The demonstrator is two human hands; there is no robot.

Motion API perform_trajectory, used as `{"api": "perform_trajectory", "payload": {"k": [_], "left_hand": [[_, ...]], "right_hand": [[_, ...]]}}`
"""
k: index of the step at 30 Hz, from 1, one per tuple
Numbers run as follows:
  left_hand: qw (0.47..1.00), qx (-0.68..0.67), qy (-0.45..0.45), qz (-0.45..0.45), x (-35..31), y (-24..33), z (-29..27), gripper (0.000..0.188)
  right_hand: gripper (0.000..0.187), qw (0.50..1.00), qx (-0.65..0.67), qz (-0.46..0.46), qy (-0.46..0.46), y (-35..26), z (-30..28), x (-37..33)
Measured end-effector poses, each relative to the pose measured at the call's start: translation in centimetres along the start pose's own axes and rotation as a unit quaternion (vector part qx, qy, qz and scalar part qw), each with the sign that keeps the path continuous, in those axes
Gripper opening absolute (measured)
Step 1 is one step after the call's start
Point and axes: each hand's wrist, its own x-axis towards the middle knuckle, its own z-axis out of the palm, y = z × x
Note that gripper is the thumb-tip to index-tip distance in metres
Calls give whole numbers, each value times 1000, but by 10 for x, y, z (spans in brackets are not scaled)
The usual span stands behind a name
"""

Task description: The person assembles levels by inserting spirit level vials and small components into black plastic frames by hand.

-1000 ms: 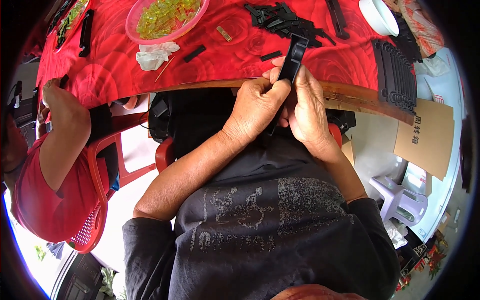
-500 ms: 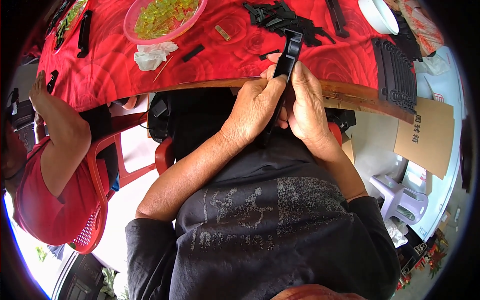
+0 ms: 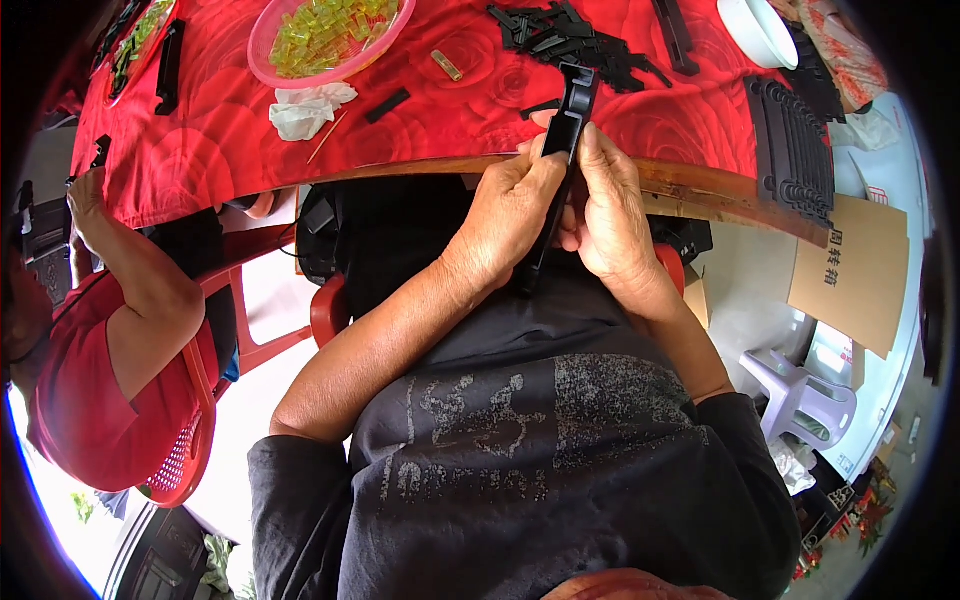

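Note:
At the table's near edge, both my hands hold a long black plastic housing [image 3: 567,125], slanted with its notched end up and away from me. My left hand [image 3: 512,205] grips it around the middle, thumb lying along its face. My right hand [image 3: 612,205] is closed against its right side; some of its fingertips are hidden behind the piece. Just beyond the housing lies a loose pile of thin black strips [image 3: 565,45]. A pink basket [image 3: 262,70] of yellow-green clear vials [image 3: 325,35] stands to the left.
On the red tablecloth [image 3: 440,125] lie a single vial [image 3: 446,66], a black strip [image 3: 388,106], a crumpled tissue [image 3: 305,115] and a thin stick [image 3: 325,138]. Similar black housings [image 3: 795,150] line the right edge near a white bowl [image 3: 757,32]. A co-worker in red [image 3: 110,350] sits left.
The housing has shifted slightly downward and stands a little more upright, with my hands still around it. The co-worker's arm at left has lowered, a small black piece now at the hand.

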Motion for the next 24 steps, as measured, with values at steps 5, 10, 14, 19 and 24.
{"api": "perform_trajectory", "payload": {"k": [5,10,14,19,24], "left_hand": [[999,28,-19,41,-2,-8,-4,42],[997,48,-21,56,-1,-12,-5,39],[994,99,-11,52,0,-19,-5,35],[991,123,-12,57,-5,-13,-2,31],[987,134,-17,81,-8,-16,-3,27]], "right_hand": [[56,1000,17,-16,-2,0,4,1],[48,999,47,-18,1,0,5,1],[48,998,53,-22,9,1,3,1],[58,998,52,-23,-11,5,-5,3],[58,998,60,-12,-12,2,-6,1]]}}
